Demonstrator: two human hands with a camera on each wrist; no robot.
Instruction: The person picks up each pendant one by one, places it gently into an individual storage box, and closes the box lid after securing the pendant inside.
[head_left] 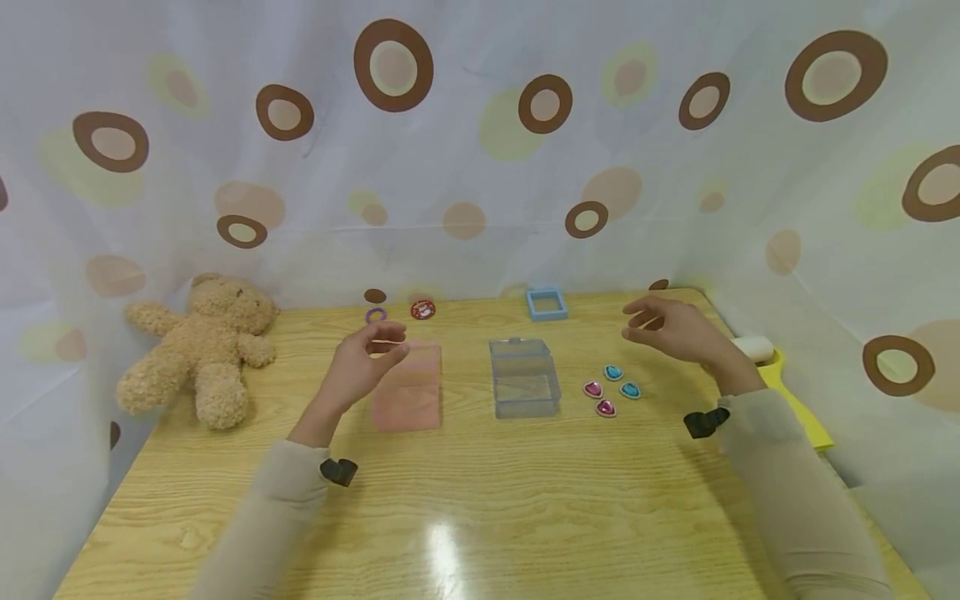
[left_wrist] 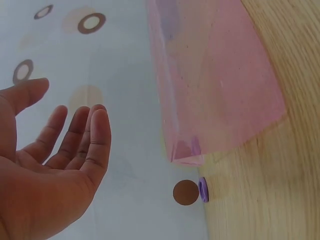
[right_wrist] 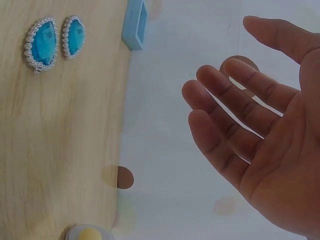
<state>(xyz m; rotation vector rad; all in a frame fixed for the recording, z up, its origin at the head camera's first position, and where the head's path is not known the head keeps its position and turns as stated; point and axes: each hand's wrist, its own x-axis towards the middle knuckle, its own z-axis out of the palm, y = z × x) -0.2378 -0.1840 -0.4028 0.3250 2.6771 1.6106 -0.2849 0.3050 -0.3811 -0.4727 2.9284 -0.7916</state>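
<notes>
My left hand (head_left: 365, 364) hovers by a pink see-through pouch (head_left: 408, 400), its fingers loosely bent around nothing. In the left wrist view that hand (left_wrist: 60, 155) is bare-palmed beside the pouch (left_wrist: 220, 75). A clear plastic box (head_left: 523, 387) with its lid raised stands mid-table. To its right lie two pink heart gems (head_left: 593, 389) and two blue heart gems (head_left: 630, 390) with silvery beaded rims. Above and right of them my right hand (head_left: 671, 327) is held in the air, holding nothing. The right wrist view shows its relaxed fingers (right_wrist: 215, 135) near the blue gems (right_wrist: 42, 44).
A teddy bear (head_left: 206, 350) sits at the left. Along the back edge lie a purple ring (head_left: 376, 315), a round red badge (head_left: 423, 310) and a light-blue square frame (head_left: 547, 305). On the right, a yellow-handled object (head_left: 798, 408) with a white roll lies partly behind my arm.
</notes>
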